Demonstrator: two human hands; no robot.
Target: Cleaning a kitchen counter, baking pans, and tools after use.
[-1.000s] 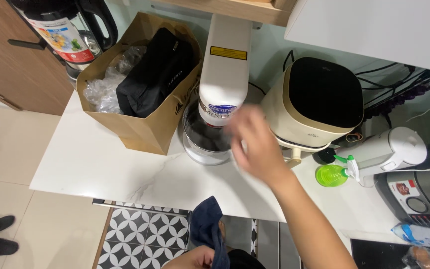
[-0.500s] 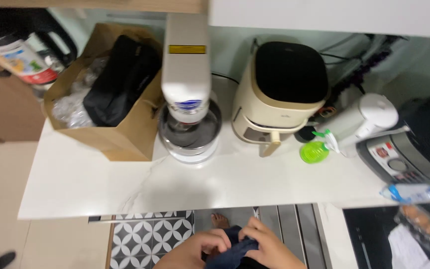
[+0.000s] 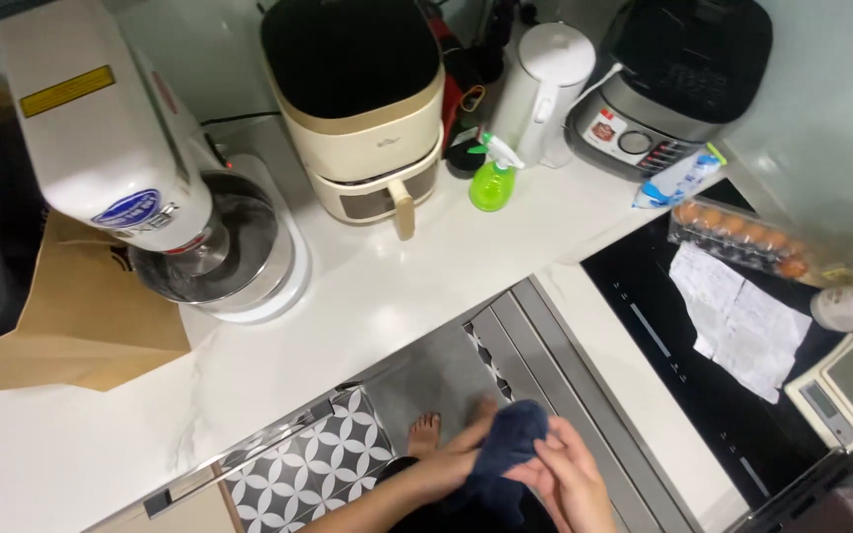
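Observation:
Both my hands are low at the bottom of the view, below the counter edge, wrapped around a dark blue cloth [image 3: 505, 444]. My left hand [image 3: 451, 464] grips the cloth from the left side. My right hand [image 3: 570, 479] closes over it from the right, fingers spread along the fabric. The cloth hangs bunched between them above the patterned floor tiles [image 3: 318, 459], and a bare foot [image 3: 425, 432] shows just beyond.
On the white counter [image 3: 348, 326] stand a white stand mixer [image 3: 120, 168] with a steel bowl, a cream air fryer [image 3: 362, 109], a green spray bottle [image 3: 491, 178], a white kettle [image 3: 540, 89], a cooker [image 3: 678, 84]. A brown paper bag [image 3: 71, 326] is left; egg carton [image 3: 742, 237], papers, scale right.
My right hand came down from the mixer to join the left on the cloth. The view has since swung right, showing the black hob and egg carton.

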